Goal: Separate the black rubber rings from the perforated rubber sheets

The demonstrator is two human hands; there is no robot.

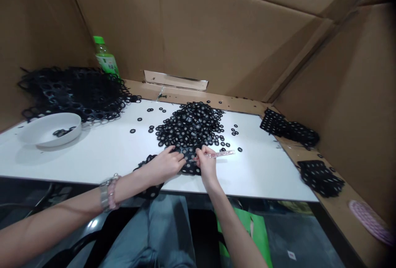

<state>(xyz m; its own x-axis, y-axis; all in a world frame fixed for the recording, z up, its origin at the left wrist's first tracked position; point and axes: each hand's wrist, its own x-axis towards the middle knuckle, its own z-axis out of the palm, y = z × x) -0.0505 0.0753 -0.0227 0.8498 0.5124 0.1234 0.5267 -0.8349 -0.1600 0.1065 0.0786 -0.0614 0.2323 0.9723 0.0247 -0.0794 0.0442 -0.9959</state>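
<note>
Bare forearms [62, 214] enter from the lower edge. The left hand [163, 165], fingers extended and unclenched, rests on a black ring sheet [190, 168], just below a heap of loose black rings [188, 125]. The right hand [208, 167] pinches a clear pink-tinted rod [221, 154].

Strip: a translucent pink-flecked strip [220, 154] is blurred, its kind unclear; its near end is hidden by the right hand [207, 167].
Rings: the heaped black rings with pale centres [188, 127] are too small to show their material.
Bottle: the green-capped plastic bottle [105, 56] has an unreadable label and a hidden base.
Mat: the pink coiled round mat [370, 221] is blurred and cut off by the right edge.
Arm: the left forearm [46, 222] is cut off by the left edge.
</note>
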